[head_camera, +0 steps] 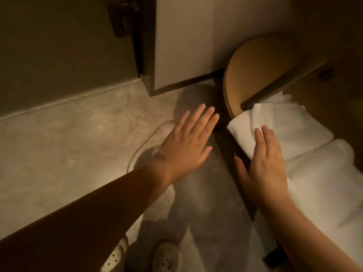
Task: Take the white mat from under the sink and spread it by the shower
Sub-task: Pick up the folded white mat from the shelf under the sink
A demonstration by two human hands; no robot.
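Left hand (183, 148) is hovering flat over the floor (68, 146), fingers apart; right hand (265, 165) is resting open on the folded white mat (290, 134) on the under-sink shelf (247, 185), risking grabbing the neighbouring towel (324, 183) instead.

Reaching with the right hand (264, 163), fingers flat, onto the folded white mat (284, 132) lying on a low shelf (253, 205) beside a round wooden stool (255, 71); holding the left hand (184, 144) spread over the grey floor (68, 144), touching nothing.
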